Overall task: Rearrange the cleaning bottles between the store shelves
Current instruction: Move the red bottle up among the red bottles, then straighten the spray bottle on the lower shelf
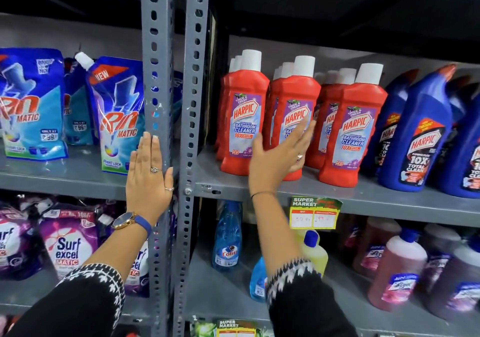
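Three rows of red Harpic bathroom cleaner bottles (pixel 244 123) with white caps stand on the middle right shelf (pixel 363 196). My right hand (pixel 281 155) is flat and open, its fingers against the front of the second red bottle (pixel 298 95), holding nothing. My left hand (pixel 149 175) is also open and rests flat on the grey upright post (pixel 157 51) between the two shelf units. Blue Harpic toilet cleaner bottles (pixel 420 134) stand to the right of the red ones.
Blue Rin Matic pouches (pixel 117 116) fill the left shelf, with Surf Excel pouches (pixel 67 248) below. On the lower right shelf are a blue Colin bottle (pixel 227 238), a yellow bottle (pixel 315 251) and pinkish Lizol bottles (pixel 397 266). A price tag (pixel 314 213) hangs off the shelf edge.
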The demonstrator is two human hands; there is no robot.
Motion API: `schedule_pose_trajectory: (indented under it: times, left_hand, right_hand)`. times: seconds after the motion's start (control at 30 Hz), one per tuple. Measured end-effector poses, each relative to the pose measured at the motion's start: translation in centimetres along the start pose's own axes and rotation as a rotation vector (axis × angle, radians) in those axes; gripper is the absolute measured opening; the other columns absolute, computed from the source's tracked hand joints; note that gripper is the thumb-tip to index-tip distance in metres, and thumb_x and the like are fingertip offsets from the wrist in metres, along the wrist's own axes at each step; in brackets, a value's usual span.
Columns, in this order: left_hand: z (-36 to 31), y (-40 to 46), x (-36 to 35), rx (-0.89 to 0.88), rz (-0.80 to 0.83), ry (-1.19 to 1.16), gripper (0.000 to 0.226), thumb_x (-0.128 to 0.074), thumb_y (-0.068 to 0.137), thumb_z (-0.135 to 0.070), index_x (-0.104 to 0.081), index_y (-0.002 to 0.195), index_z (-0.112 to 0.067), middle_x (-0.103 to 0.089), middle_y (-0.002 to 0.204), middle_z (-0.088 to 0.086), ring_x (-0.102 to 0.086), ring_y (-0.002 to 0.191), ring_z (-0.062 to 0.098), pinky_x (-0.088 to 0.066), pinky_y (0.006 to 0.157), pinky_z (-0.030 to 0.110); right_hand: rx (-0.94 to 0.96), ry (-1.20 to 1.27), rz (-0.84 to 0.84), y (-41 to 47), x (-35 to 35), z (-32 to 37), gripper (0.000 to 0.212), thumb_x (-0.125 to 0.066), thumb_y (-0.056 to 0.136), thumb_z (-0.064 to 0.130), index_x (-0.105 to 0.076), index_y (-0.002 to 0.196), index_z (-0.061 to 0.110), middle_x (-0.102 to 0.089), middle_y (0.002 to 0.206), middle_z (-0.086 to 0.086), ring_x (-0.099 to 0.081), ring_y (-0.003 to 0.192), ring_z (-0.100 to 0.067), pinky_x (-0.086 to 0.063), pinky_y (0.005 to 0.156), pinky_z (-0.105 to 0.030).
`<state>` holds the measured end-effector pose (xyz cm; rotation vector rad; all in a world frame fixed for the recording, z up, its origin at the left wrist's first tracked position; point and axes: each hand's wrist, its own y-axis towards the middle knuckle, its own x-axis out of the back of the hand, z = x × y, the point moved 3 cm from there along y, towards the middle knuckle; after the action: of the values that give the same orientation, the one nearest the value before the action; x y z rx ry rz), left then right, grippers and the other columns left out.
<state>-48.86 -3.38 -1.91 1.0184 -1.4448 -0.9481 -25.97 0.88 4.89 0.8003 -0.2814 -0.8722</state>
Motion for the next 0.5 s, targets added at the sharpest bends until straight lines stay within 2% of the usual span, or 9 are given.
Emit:
schedule_pose_trajectory:
  times: [0.07,0.13,0.23,0.3,0.4,0.5]
  left_hand:
    - [0.0,0.0,0.0,0.003,-0.004,0.003,0.065,-0.033,0.094,-0.027,-0.009,0.149,-0.002,-0.017,0.153,0.022,-0.015,0.141,0.031,0.000,0.117,0.031]
    - [0.0,0.0,0.1,0.006,-0.007,0.005,0.064,-0.033,0.094,-0.027,-0.011,0.149,-0.001,-0.017,0.153,0.022,-0.015,0.141,0.031,-0.001,0.117,0.031]
    - [-0.1,0.0,0.2,0.007,-0.002,0.007,0.064,-0.033,0.094,-0.026,-0.010,0.149,-0.001,-0.016,0.153,0.022,-0.014,0.141,0.030,-0.001,0.117,0.032]
    - [-0.2,-0.1,0.2,0.007,0.000,0.014,0.064,-0.033,0.094,-0.026,-0.010,0.149,-0.001,-0.016,0.154,0.022,-0.013,0.142,0.030,-0.001,0.117,0.032]
    - [-0.2,0.0,0.3,0.006,-0.003,0.008,0.064,-0.033,0.094,-0.025,-0.012,0.148,0.001,-0.015,0.153,0.023,-0.013,0.142,0.031,0.000,0.117,0.032]
    - [-0.2,0.0,0.4,-0.002,-0.009,-0.005,0.063,-0.034,0.094,-0.024,-0.013,0.148,0.001,-0.016,0.153,0.024,-0.014,0.141,0.032,-0.001,0.117,0.033]
  right_hand:
    - [0.199,0.069,0.042,-4.2,0.8,0.6,0.089,-0.065,0.075,0.031,-0.014,0.147,0.025,-0.020,0.155,0.001,-0.018,0.141,-0.011,-0.016,0.111,-0.042]
    - [0.393,0.105,0.098,-9.0,1.5,-0.1,0.076,-0.064,0.077,0.027,-0.024,0.142,0.025,-0.031,0.147,0.000,-0.030,0.136,-0.011,-0.020,0.108,-0.038]
    - [0.502,0.031,0.198,-14.3,2.3,-3.8,0.058,-0.063,0.075,0.024,-0.038,0.127,0.024,-0.042,0.128,0.002,-0.044,0.117,-0.014,-0.028,0.096,-0.037]
    - [0.406,-0.059,0.259,-15.8,2.8,-7.5,0.051,-0.064,0.074,0.023,-0.043,0.120,0.023,-0.046,0.120,0.002,-0.045,0.108,-0.016,-0.028,0.091,-0.039]
    - [0.148,-0.203,0.301,-16.1,3.9,-12.7,0.053,-0.072,0.068,0.020,-0.047,0.115,0.021,-0.058,0.115,-0.011,-0.044,0.110,-0.020,-0.033,0.087,-0.050]
    - [-0.124,-0.311,0.327,-15.6,4.9,-16.4,0.062,-0.081,0.069,0.022,-0.049,0.120,0.010,-0.052,0.126,-0.019,-0.047,0.118,-0.036,-0.032,0.092,-0.055]
